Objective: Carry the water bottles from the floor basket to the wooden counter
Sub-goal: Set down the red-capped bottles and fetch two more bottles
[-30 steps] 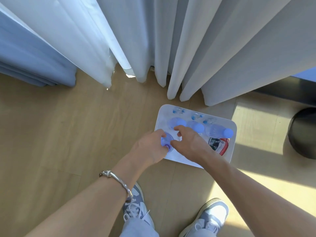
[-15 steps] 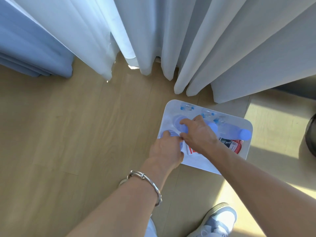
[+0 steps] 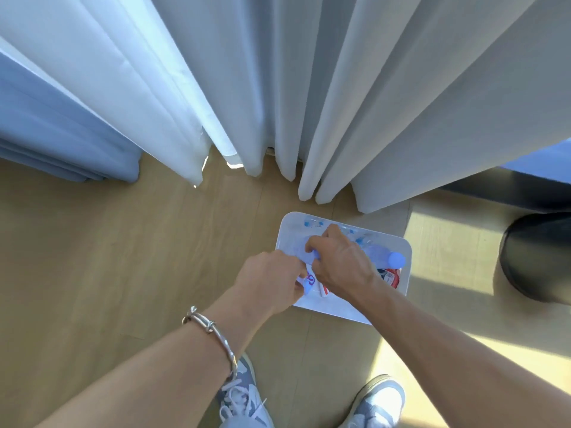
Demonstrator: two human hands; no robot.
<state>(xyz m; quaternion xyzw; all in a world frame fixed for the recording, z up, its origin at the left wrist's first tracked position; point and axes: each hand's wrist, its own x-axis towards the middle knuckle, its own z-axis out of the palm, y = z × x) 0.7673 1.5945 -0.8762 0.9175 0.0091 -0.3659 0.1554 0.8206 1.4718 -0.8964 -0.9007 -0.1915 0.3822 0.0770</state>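
Gripping near bottle [image 3: 309, 281], left hand [image 3: 272, 282]; right hand [image 3: 343, 267] curled round far bottle [image 3: 300, 250].

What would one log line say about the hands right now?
left hand: grips near bottle | right hand: grips far bottle | basket: on floor, third bottle lying inside

No text is legible. A red-and-white label [image 3: 390, 276] at 4 o'clock in the basket [image 3: 335, 311] is blurred. At 8 o'clock, a blue mark [image 3: 310, 279] on the left hand's [image 3: 269, 284] bottle [image 3: 306, 289] is unreadable too.
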